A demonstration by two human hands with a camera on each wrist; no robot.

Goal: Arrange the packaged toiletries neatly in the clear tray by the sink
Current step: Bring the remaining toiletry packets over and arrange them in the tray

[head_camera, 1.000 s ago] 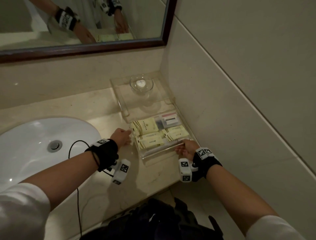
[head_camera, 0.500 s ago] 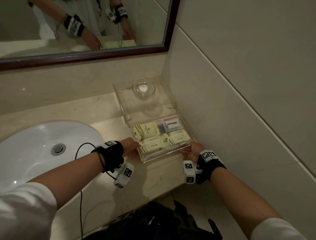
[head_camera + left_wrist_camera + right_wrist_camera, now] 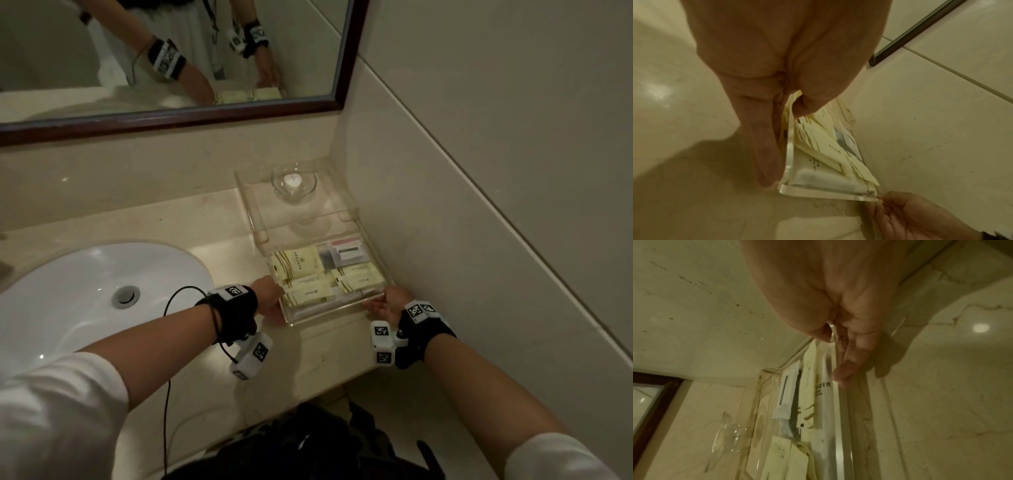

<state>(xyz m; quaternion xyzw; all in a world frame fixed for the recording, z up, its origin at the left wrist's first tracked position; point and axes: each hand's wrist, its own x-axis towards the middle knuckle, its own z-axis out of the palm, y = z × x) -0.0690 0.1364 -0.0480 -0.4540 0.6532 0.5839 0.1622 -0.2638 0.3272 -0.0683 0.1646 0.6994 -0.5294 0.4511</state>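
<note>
The clear tray (image 3: pixel 334 310), thick glossy acrylic with squared edges, is sitting on the polished marble bench (image 3: pixel 191 226) in the corner, between the white oval sink (image 3: pixel 85 284) and the tiled wall. Flat cream paper packets (image 3: pixel 310 294) and a white sachet (image 3: pixel 347 251) are lying inside it, overlapping. The left hand (image 3: pixel 270 296) is pinching the tray's left wall, thumb inside and fingers (image 3: pixel 766 154) outside. The right hand (image 3: pixel 390 303) is gripping the near right corner, thumb over the rim. Behind, a round glass dish (image 3: pixel 294 181) is resting on a clear raised shelf (image 3: pixel 253 192).
</note>
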